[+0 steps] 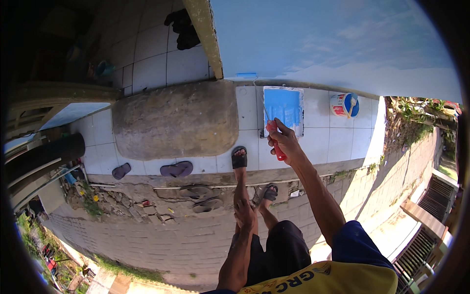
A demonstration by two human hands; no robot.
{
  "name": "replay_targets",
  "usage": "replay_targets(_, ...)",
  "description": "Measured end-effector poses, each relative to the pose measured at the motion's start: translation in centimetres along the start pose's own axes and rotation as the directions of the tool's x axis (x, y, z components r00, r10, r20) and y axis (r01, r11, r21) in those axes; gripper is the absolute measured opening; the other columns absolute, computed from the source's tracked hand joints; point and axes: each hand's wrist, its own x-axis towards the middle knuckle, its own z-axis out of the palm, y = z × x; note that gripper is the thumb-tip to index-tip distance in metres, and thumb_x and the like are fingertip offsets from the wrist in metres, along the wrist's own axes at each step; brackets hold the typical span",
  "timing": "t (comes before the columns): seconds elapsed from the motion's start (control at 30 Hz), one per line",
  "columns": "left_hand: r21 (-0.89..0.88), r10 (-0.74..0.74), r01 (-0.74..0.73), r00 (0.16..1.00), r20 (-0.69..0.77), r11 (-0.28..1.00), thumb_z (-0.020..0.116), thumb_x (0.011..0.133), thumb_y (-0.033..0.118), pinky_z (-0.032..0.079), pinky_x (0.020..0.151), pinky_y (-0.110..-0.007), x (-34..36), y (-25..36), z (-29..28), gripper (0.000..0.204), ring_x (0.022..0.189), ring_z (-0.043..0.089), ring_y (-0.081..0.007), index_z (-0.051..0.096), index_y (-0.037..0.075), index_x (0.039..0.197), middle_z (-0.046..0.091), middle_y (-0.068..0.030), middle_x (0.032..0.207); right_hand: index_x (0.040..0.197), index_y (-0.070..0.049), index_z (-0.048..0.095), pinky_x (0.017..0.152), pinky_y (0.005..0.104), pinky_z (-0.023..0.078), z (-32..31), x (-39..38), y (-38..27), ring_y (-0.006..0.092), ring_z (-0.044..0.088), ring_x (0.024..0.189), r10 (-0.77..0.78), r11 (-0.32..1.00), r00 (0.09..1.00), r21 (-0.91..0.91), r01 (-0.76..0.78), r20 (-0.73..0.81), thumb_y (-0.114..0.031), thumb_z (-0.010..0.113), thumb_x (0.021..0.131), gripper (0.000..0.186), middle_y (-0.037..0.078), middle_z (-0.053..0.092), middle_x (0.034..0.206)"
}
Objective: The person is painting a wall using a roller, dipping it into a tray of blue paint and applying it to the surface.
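Observation:
My right hand (285,139) grips the red handle (274,144) of a paint roller; its metal rod reaches up to the blue roller head (246,75) at the foot of the light blue wall (318,39). Beneath it, on white tiles, lies a tray (286,105) of blue paint. To the right stands a small bucket (350,104) of blue paint with a brush (351,109) across it. My left hand (244,213) rests on my leg with loosely bent fingers, holding no object.
A worn concrete patch (174,122) and doorway (205,29) lie left. Flip-flops (176,168) and sandals (199,195) sit near the step edge (323,166). My sandalled feet are on the step and below it. Plants (411,117) border the right end; pavement (127,235) runs below.

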Motion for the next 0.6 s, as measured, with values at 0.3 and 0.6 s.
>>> replay_targets(0.3, -0.082, 0.002, 0.004, 0.998, 0.064, 0.997, 0.069, 0.086, 0.030, 0.057, 0.080, -0.053, -0.1, -0.5, -0.7, 0.050, 0.113, 0.055, -0.0392, 0.051, 0.007, 0.126, 0.053, -0.0181, 0.119, 0.104, -0.011, 0.053, 0.047, 0.0334, 0.048, 0.6, 10.7, 2.9, 0.0124, 0.057, 0.063, -0.043, 0.999, 0.997, -0.021, 0.044, 0.063, -0.010, 0.059, 0.086, 0.019, 0.003, 0.055, 0.075)
replay_targets(0.6, -0.079, -0.033, 0.037, 0.998, 0.060, 0.996, 0.068, 0.087, 0.029, 0.056, 0.078, -0.054, -0.2, -0.7, 0.2, 0.045, 0.111, 0.056, -0.0377, 0.053, 0.008, 0.123, 0.053, -0.0165, 0.119, 0.127, -0.009, 0.051, 0.047, 0.0303, 0.048, 3.1, -0.4, -0.9, 0.0111, 0.057, 0.065, -0.016, 0.999, 0.999, 0.027, 0.017, -0.031, -0.011, 0.059, 0.089, 0.039, 0.003, 0.057, 0.078)
